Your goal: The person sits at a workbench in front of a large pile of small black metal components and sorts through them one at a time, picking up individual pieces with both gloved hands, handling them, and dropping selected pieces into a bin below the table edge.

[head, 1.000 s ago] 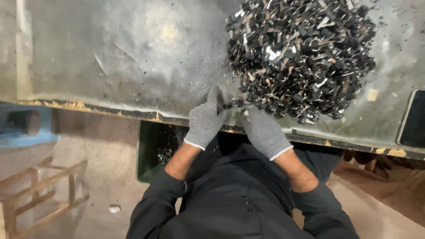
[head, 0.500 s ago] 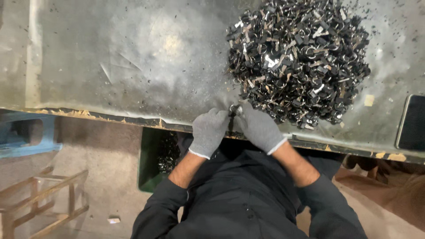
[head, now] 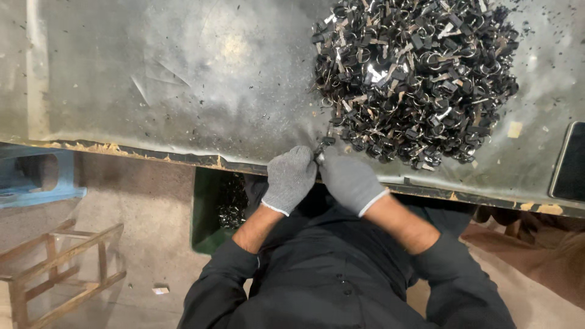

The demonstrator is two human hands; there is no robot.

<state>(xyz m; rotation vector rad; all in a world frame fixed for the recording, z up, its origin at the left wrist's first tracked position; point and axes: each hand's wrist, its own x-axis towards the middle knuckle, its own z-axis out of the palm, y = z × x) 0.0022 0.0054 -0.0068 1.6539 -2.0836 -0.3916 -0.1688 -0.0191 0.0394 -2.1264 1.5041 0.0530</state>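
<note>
Both of my hands wear grey knit gloves and meet at the near edge of a worn metal table point(head: 183, 79). My left hand point(head: 290, 178) and my right hand point(head: 348, 180) pinch one small dark metal clip point(head: 321, 146) between their fingertips. Just beyond them lies a large heap of small dark metal clips and rings point(head: 414, 76), its near edge almost touching my fingers. My black sleeves are pushed up above the wrists.
A green bin point(head: 210, 210) holding several dark metal pieces stands under the table by my left arm. A wooden frame point(head: 55, 268) sits on the floor at lower left, a blue object point(head: 36, 176) at far left. A dark flat device point(head: 570, 164) lies at the table's right edge.
My hands have stayed together on the small piece at the table edge while the view shifted slightly, and the piece sits a little closer to the heap's near edge.
</note>
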